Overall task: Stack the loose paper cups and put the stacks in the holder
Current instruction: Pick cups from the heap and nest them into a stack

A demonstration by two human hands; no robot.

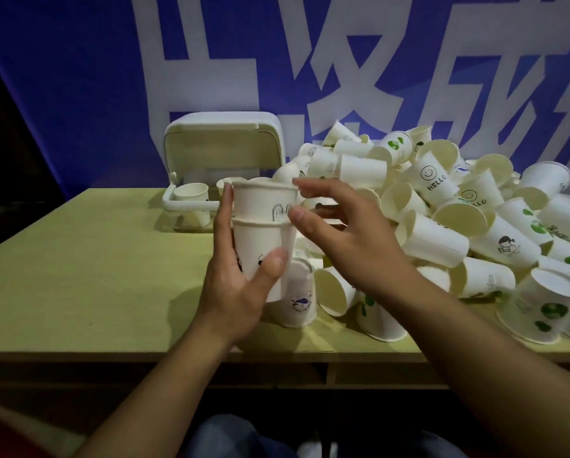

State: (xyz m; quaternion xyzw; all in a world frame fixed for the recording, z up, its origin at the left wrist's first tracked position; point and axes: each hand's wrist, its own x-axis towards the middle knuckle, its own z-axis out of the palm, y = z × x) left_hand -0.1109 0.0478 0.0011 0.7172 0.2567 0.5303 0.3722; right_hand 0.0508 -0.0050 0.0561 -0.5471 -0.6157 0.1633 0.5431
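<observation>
Nesting one paper cup into another, a person holds a short stack (263, 239) upright above the near side of the table (95, 276), just in front of the white holder (224, 153), whose lid stands raised and which already carries a cup or two in its tray; the left hand (240, 292) grips the lower cup, its fingers (225, 219) curled round the far side and the thumb pressed on the near wall, clamped firmly on the stack; the right hand (343, 236) hovers at the upper cup, its fingers spread and only lightly bent, one fingertip near the rim and the thumb at the printed side, though whether they actually touch the paper cannot be told through the blur; the upper cup sits only partly seated, its rim well proud of the lower one, so the step likely calls for a straight downward press on the rim, kept square so the thin wall does not buckle, while the left hand steadies without squeezing the base out of round; the heap of loose cups (442, 219) sprawls across the right of the table, some upright, most tipped over, and suggests the job is far from finished.
</observation>
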